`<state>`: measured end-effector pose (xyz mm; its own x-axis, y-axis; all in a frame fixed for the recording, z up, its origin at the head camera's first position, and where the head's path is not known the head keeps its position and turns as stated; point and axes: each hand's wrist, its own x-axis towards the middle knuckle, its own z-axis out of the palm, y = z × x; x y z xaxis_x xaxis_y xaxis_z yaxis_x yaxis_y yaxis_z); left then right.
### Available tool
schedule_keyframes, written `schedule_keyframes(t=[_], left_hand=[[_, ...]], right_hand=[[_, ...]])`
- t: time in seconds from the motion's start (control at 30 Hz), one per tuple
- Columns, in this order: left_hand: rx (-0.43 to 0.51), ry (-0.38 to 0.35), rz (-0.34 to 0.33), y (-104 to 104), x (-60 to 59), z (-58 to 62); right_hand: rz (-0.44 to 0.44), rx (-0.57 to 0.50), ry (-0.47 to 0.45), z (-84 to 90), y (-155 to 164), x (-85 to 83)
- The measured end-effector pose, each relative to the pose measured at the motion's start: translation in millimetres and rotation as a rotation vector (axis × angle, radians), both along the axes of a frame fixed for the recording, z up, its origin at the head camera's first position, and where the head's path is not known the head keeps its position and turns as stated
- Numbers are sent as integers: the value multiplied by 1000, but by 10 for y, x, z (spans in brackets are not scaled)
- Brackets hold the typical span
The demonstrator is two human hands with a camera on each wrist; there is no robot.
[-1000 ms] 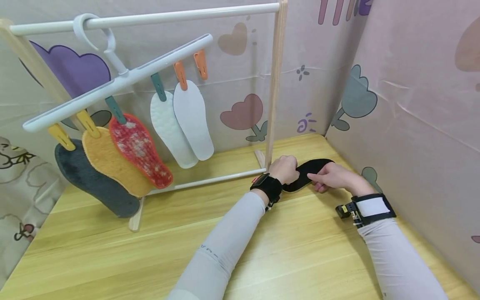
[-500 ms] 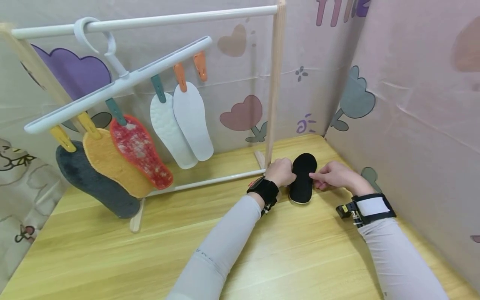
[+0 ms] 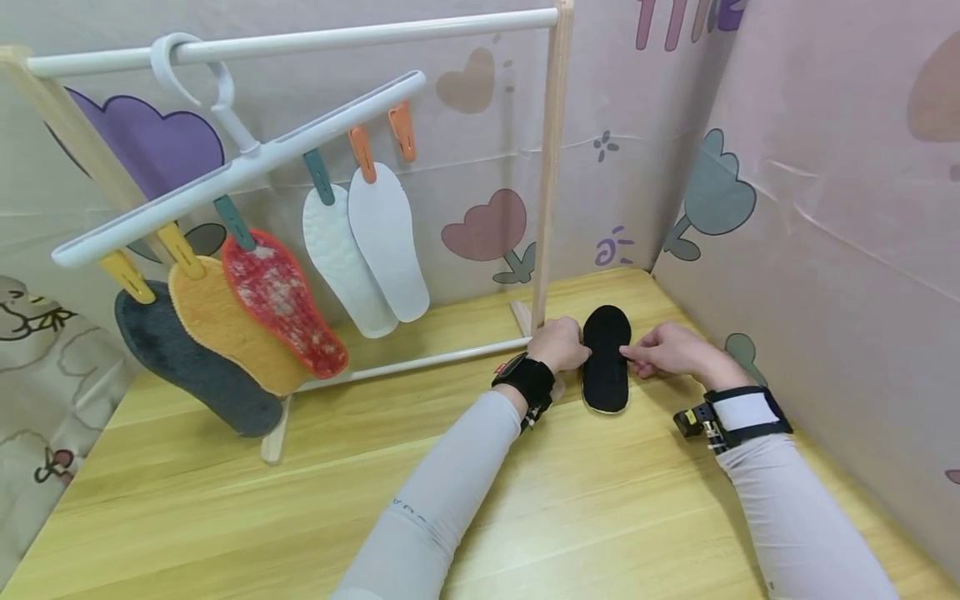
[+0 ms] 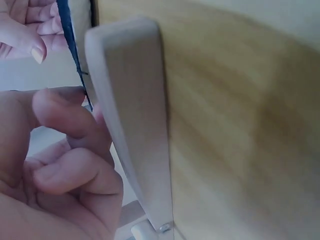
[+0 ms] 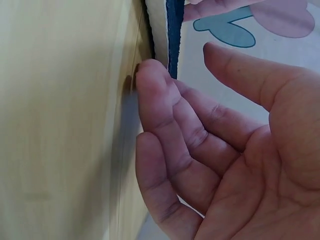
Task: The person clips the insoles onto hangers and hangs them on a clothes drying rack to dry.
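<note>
A black insole [image 3: 606,358] lies between my hands with its dark face up, its length pointing away from me. A pale layer shows along its underside in the right wrist view. My left hand [image 3: 558,344] pinches its left edge, the other fingers curled in. At the right edge is my right hand [image 3: 670,352]; its fingertips [image 5: 152,75] touch the insole's edge from below, while the thumb stands apart from it in the right wrist view.
A rack [image 3: 551,167] stands at the left, one wooden foot [image 4: 132,105] close by my left hand. From its hanger [image 3: 247,158] hang several insoles by clips; an orange clip [image 3: 402,132] at the right end holds nothing. A fabric wall [image 3: 832,208] rises at the right.
The black insole has turned from lying slantwise and bent to straight and lengthwise between my hands. My left hand has shifted slightly left and down; my right hand has barely moved.
</note>
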<state>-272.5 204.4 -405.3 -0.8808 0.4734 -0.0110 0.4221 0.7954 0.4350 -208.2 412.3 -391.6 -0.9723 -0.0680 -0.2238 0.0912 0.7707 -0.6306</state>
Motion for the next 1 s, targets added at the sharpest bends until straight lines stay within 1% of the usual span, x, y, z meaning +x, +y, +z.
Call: schedule_keyframes(t=[0.13, 0.2, 0.37, 0.53, 0.63, 0.73, 0.83, 1.0], left_hand=[[25, 14, -12, -13, 7, 6], [48, 5, -15, -20, 17, 14], [125, -34, -22, -49, 37, 33], [215, -35, -24, -110, 40, 64], [264, -36, -27, -160, 40, 91], [294, -34, -37, -217, 48, 122], [335, -58, -56, -280, 60, 161], [422, -129, -96, -391, 80, 232]], right_hand=[[-14, -4, 12, 17, -25, -9], [-30, -6, 22, 22, -28, -9], [-72, -23, 55, 11, -14, -14], [-90, -31, 79, 33, -13, -13], [-76, -28, 103, 69, -29, -2], [-59, -21, 135, 106, -55, 17], [-49, -30, 151, 142, -76, 30], [-29, -54, 146, 220, -122, 44]])
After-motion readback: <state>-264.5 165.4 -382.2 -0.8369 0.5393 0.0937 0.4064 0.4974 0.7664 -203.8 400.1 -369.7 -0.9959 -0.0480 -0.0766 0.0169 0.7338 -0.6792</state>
